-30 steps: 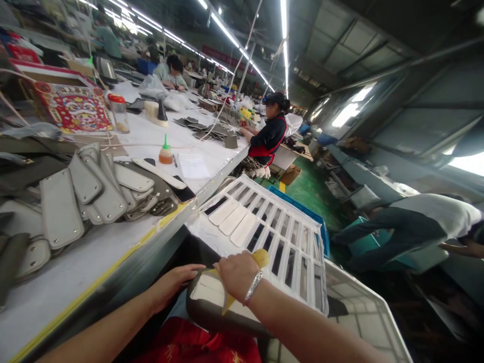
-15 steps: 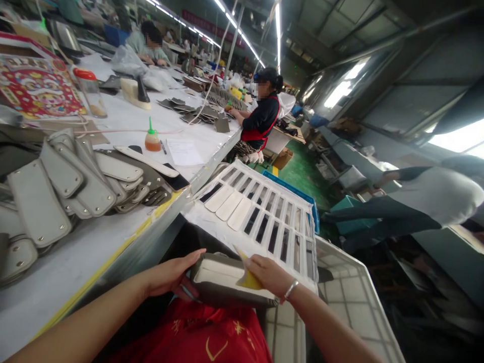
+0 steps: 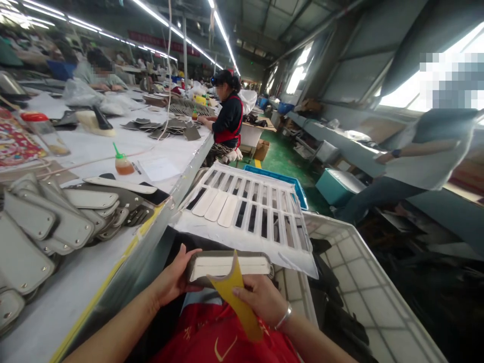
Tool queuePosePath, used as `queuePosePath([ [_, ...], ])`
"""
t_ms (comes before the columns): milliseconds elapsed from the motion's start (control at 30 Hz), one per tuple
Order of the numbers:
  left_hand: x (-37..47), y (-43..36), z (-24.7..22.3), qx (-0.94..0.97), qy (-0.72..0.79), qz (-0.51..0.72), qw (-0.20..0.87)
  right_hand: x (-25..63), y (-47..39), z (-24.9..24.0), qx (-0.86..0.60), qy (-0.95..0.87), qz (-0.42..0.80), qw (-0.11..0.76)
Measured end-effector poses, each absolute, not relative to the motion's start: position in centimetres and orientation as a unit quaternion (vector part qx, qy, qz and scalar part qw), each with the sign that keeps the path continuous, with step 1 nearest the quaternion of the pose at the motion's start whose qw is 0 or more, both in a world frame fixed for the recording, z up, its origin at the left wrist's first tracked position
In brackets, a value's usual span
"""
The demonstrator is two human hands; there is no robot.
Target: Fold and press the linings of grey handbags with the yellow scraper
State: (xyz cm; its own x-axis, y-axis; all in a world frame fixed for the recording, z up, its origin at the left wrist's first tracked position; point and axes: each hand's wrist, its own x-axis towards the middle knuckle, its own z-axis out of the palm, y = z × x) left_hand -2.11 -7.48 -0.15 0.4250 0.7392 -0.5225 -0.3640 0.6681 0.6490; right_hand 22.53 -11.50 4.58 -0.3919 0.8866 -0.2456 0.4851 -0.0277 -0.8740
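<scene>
My left hand [image 3: 176, 277] grips the left end of a dark grey case [image 3: 193, 286] with a pale cream inner part. In my right hand [image 3: 262, 298] is a curved yellow sheet [image 3: 236, 297], pinched between thumb and fingers, its upper tip overlapping the front of the case. Both are held low, above my red apron [image 3: 212, 333]. Just beyond them lies a white slotted rack [image 3: 249, 201], with several pale strips [image 3: 217, 206] at its left side.
On the left table [image 3: 75, 277] lie many grey riveted pieces [image 3: 71, 227] and a glue bottle [image 3: 124, 164]. A white crate [image 3: 363, 262] with dark pieces stands right. One person [image 3: 229, 111] works at the table; another [image 3: 431, 156] stands right.
The yellow sheet has come away from the case's inside and swung down toward me, with my right hand lower. The camera view has turned right. The person at right is more upright.
</scene>
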Motion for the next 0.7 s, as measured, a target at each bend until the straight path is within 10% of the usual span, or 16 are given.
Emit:
queuePosePath([
  [700,-2.3,-8.7,-3.0,0.168,0.295,0.450,0.826,11.6,-13.2,-1.3,-0.483,-0.220,0.813,0.241],
])
